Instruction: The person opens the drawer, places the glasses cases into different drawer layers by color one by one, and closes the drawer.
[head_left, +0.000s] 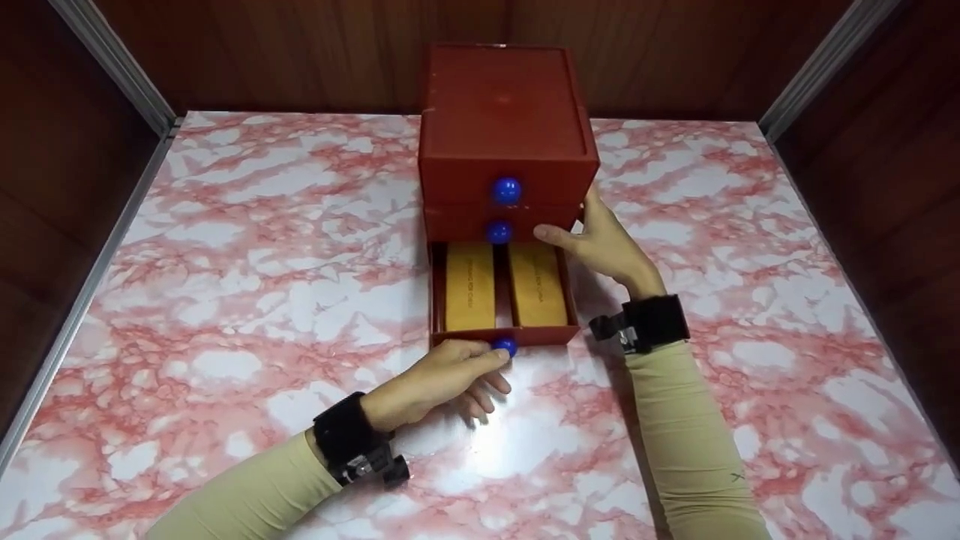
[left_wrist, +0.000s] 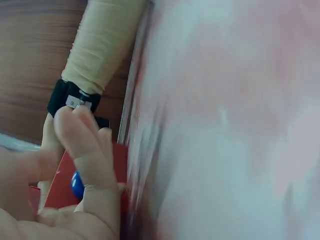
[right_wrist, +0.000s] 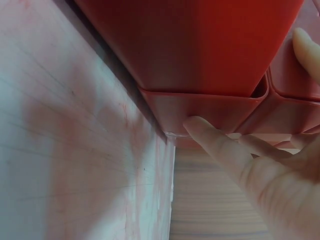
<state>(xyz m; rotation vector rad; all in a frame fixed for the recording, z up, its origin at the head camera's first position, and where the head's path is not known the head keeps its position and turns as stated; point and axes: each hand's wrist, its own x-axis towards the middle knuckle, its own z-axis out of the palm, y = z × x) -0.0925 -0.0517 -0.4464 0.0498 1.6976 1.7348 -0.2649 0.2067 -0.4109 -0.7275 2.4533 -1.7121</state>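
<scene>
A red drawer unit (head_left: 502, 105) has three drawers with round blue knobs. Its bottom drawer (head_left: 506, 335) is pulled out and holds two yellow boxes (head_left: 470, 289) with printed lettering, side by side. At that drawer's front, my left hand (head_left: 442, 375) pinches the blue knob (head_left: 505, 346) with its thumb and forefinger; the other fingers hang loose below. My right hand (head_left: 607, 240) rests against the unit's right side, thumb across the middle drawer's front. In the right wrist view, a straight finger (right_wrist: 215, 137) touches the red casing (right_wrist: 200, 110). Fingers partly hide the knob in the left wrist view.
The unit stands at the back middle of a red-and-white marbled table (head_left: 300, 225). Dark wooden panels (head_left: 300, 56) with metal edging enclose the back and sides. The middle (head_left: 499, 232) and top knobs (head_left: 507, 190) are on closed drawers.
</scene>
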